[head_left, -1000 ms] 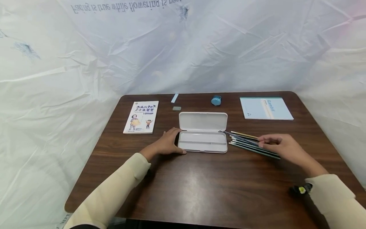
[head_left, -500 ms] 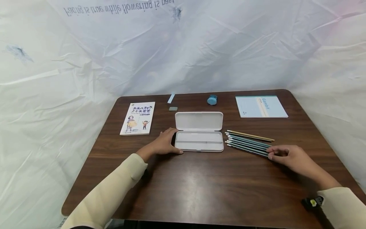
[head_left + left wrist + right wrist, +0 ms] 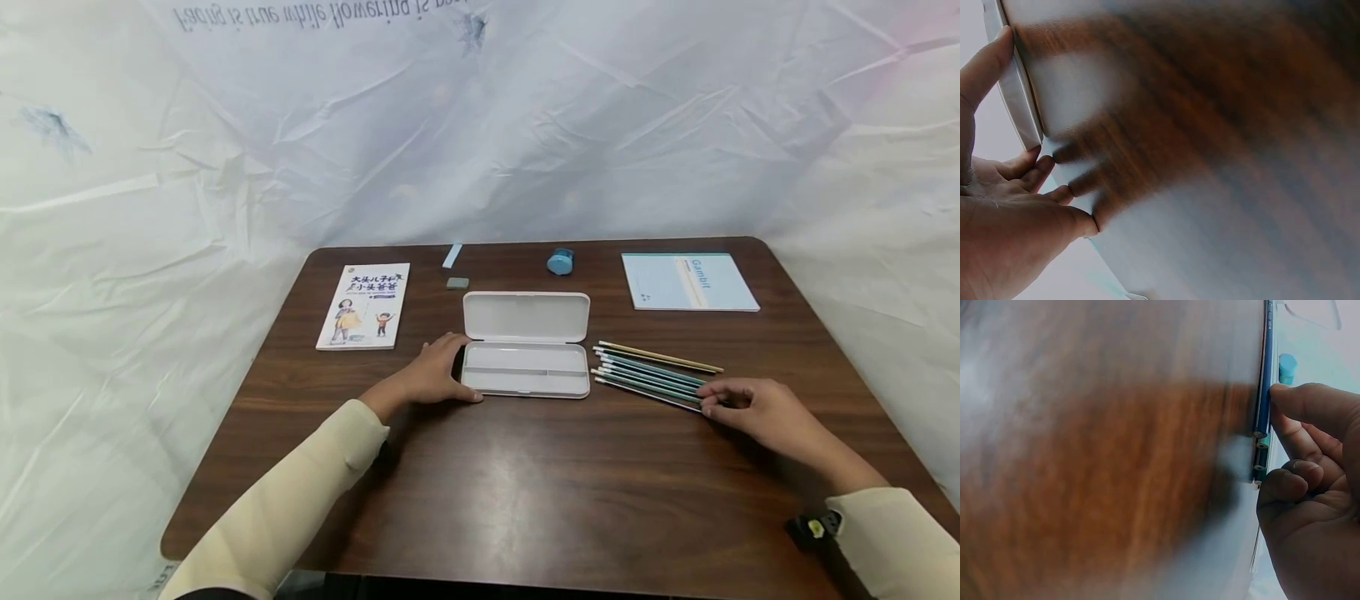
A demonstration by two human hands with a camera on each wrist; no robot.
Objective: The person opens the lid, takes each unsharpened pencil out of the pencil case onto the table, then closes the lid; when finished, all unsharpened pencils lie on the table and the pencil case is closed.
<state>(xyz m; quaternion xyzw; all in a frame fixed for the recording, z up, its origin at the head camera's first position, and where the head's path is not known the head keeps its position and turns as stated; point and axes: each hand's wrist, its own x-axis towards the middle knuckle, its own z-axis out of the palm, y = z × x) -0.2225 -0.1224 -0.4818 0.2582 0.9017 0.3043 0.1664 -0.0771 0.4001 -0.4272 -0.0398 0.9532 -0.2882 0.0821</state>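
An opened white pencil case (image 3: 506, 358) lies on the table, its lid (image 3: 527, 317) tipped back and its compartments bare. My left hand (image 3: 431, 373) grips the case's left end, thumb at the front edge and fingers round the far corner, as the left wrist view also shows. To the right, several green and dark pencils (image 3: 648, 375) lie side by side in a loose fan, with a yellow one (image 3: 667, 358) at the back. At their right ends, my right hand (image 3: 765, 417) pinches a dark blue pencil (image 3: 1264, 394) between thumb and forefinger; its other fingers curl in.
A picture book (image 3: 365, 307) lies at the back left and a light blue notebook (image 3: 690, 282) at the back right. Between them are a pale strip (image 3: 452, 256), a small grey-green block (image 3: 457, 283) and a round blue object (image 3: 560, 262). A white sheet (image 3: 525, 167) hangs behind the table (image 3: 450, 500).
My right hand has moved right and toward me, to the pencils' near ends. The dark pencil that reached the case's edge no longer overlaps it. My left hand stays on the case.
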